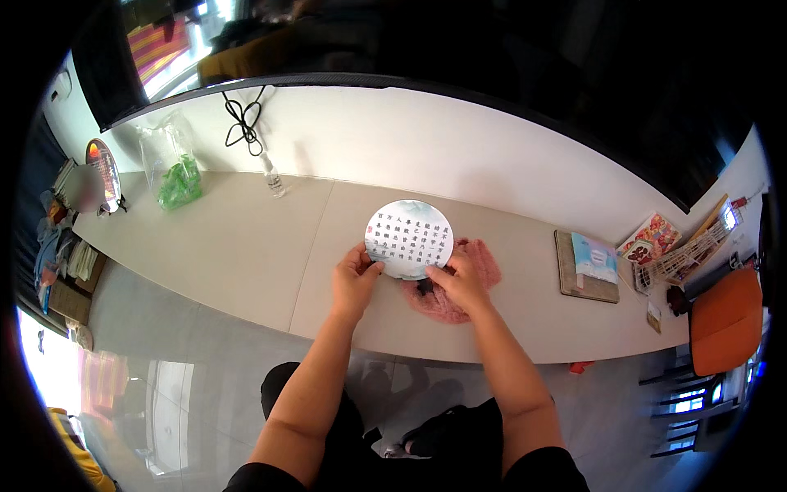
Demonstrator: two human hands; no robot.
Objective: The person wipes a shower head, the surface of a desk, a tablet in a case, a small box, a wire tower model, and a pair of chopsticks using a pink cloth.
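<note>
Between my two hands is a round white plaque (pixel 407 238) with columns of dark characters and pale green painted hills along its edge. My left hand (pixel 354 283) grips its lower left rim, thumb on the front face. At the lower right rim, my right hand (pixel 461 281) pinches it in the same way. Behind and below the plaque lies a crumpled pink cloth (pixel 438 305) on the long beige counter (pixel 320 238). Part of a small dark thing shows on the cloth under the plaque; I cannot make out what it is.
A clear bag with green contents (pixel 179 180) and a small clear bottle (pixel 273 178) stand toward the wall at left. Another round plaque (pixel 103 168) is at the far left end. To the right are a brown folder (pixel 586 283), a wire basket (pixel 668 266) and an orange chair (pixel 725 322).
</note>
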